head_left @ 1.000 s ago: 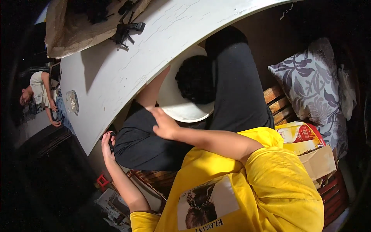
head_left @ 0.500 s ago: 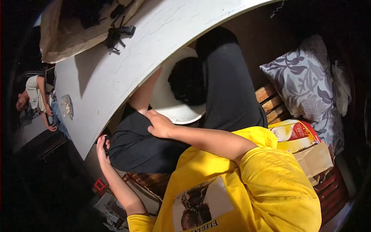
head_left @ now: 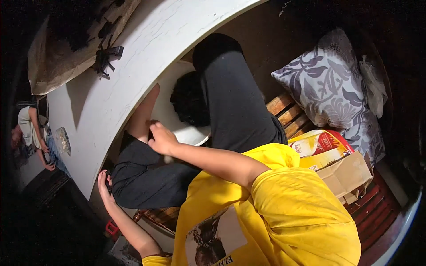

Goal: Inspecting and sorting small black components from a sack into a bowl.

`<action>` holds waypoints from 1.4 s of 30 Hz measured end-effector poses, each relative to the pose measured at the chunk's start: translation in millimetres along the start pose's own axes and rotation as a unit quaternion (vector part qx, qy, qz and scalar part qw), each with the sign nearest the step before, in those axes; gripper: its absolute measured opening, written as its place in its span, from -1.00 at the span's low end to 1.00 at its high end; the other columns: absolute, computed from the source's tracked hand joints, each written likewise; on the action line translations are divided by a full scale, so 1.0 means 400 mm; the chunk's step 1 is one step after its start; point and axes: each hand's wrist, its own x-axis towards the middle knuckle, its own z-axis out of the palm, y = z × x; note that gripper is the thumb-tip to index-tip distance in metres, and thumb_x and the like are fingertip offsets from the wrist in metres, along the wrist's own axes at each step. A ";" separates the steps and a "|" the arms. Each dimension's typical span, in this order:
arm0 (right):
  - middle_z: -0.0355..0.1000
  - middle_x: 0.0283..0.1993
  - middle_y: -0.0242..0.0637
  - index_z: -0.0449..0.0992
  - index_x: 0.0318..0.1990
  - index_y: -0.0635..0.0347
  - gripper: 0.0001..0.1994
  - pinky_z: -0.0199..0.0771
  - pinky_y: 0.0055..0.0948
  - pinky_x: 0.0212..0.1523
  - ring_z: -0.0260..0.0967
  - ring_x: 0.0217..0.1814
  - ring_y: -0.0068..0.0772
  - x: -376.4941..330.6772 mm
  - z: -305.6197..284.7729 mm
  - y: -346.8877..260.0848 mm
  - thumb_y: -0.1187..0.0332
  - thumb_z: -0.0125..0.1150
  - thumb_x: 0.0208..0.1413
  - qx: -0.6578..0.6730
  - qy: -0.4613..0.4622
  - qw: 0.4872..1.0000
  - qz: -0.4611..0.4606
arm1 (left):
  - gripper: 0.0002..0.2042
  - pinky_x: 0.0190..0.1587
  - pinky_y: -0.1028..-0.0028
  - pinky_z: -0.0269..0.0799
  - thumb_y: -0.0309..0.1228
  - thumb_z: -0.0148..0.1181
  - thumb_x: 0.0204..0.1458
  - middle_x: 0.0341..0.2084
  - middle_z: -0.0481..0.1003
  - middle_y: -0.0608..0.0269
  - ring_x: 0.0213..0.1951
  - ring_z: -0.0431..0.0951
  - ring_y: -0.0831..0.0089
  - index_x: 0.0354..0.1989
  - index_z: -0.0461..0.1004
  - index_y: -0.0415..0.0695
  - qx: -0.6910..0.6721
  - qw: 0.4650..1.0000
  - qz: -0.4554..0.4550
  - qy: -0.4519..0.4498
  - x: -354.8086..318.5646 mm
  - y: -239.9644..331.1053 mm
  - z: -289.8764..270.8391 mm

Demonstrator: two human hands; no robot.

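I sit on a slatted wooden bench (head_left: 284, 111) in a yellow shirt and dark trousers. My right hand (head_left: 163, 139) lies on my dark-clad thigh (head_left: 151, 177), fingers loosely bent, beside a bare shin and the rim of a white round basin (head_left: 186, 133). A black bundle (head_left: 190, 99) lies in the basin. My left hand (head_left: 104, 185) curls at the outer edge of the same thigh, next to the white table's edge (head_left: 95, 146); whether it holds anything is hidden.
A grey flowered pillow (head_left: 330, 88) lies on the bench at the right, with a red-and-yellow packet (head_left: 317, 144) and a brown paper bag (head_left: 348, 175) below it. A black clip-like object (head_left: 104, 60) and brown paper sit on the table. Another person (head_left: 31, 128) is at far left.
The view has swung a little, so everything sits slightly lower and left. My right hand stays on the thigh. My left hand keeps its place at the thigh's edge.
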 end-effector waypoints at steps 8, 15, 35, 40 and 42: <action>0.15 0.02 -0.03 0.20 0.00 0.29 -0.52 0.21 -0.29 0.05 0.14 0.08 -0.01 -0.048 0.041 -0.001 0.39 0.05 -0.17 0.031 -0.121 0.992 -0.030 | -0.84 -0.57 0.76 0.04 -0.32 0.04 0.04 -0.65 0.25 0.47 -0.59 0.21 0.74 -0.28 0.39 -0.12 0.017 0.999 -0.033 -0.038 0.008 0.004 -0.022; 0.16 -0.01 -0.02 0.22 -0.05 0.32 -0.55 0.23 -0.24 -0.01 0.15 0.05 0.01 -0.051 0.023 -0.006 0.38 0.06 -0.18 0.039 -0.078 0.995 -0.047 | -0.83 -0.55 0.76 0.07 -0.32 0.03 0.04 -0.59 0.27 0.45 -0.55 0.25 0.71 -0.27 0.39 -0.14 0.055 0.998 -0.015 -0.009 -0.010 0.012 0.003; 0.22 -0.12 0.02 0.29 -0.21 0.33 -0.67 0.24 -0.22 -0.05 0.19 -0.03 0.00 0.020 -0.019 0.014 0.34 0.06 -0.17 -0.015 -0.074 0.997 -0.022 | -0.86 -0.52 0.68 0.11 -0.38 -0.01 0.02 -0.66 0.29 0.44 -0.58 0.26 0.66 -0.34 0.40 -0.17 0.126 0.991 -0.049 -0.017 0.002 0.035 0.023; 0.14 0.04 -0.02 0.24 0.00 0.29 -0.49 0.13 -0.34 0.13 0.09 0.12 -0.02 -0.071 0.041 0.022 0.38 0.09 -0.21 0.014 -0.189 0.976 -0.109 | -0.87 -0.51 0.66 0.10 -0.40 -0.03 0.02 -0.65 0.28 0.43 -0.57 0.26 0.65 -0.35 0.40 -0.17 0.154 0.987 -0.047 -0.016 -0.007 0.025 0.012; 0.16 0.02 -0.02 0.23 -0.01 0.31 -0.50 0.15 -0.34 0.11 0.10 0.11 -0.02 -0.047 0.026 0.029 0.37 0.08 -0.20 0.028 -0.152 0.984 -0.089 | -0.87 -0.51 0.66 0.09 -0.40 -0.04 0.01 -0.65 0.28 0.43 -0.57 0.25 0.66 -0.35 0.40 -0.17 0.111 0.992 -0.057 -0.010 -0.016 0.026 0.021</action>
